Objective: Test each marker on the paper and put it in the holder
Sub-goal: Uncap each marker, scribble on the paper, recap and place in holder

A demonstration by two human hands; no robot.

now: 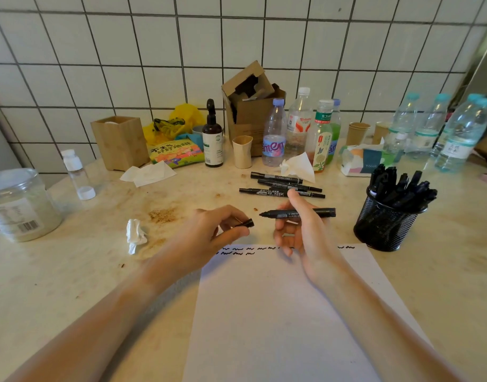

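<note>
The bench (71, 285) carried everything. The paper (278, 312) lay directly beneath and nearer the body than both hands, its far edge under the fingers, with rows of short black squiggles (237, 250) along that edge. The mesh holder (385, 226), already packed with capped markers, stood beyond the right wrist, out to the right of the right hand and well away from the left. Three or four untested markers (283, 186) lay just past the right hand's fingertips, side by side, their long axes running left to right.

The right hand (300, 230) gripped the uncapped marker (297, 213) around its middle, fingers curled under and thumb over it. The marker lay nearly level, its long axis left to right, the tip pointing left toward the left hand and the butt toward the holder. The left hand (217, 230) pinched the small black cap (246, 224) between thumb and fingers, its open end seemingly facing the tip, a short gap apart and a little lower.

With the paper so close below, the right hand was plainly the one placed to tilt the tip down and mark; the tip would have to swing from sideways to downward.
</note>
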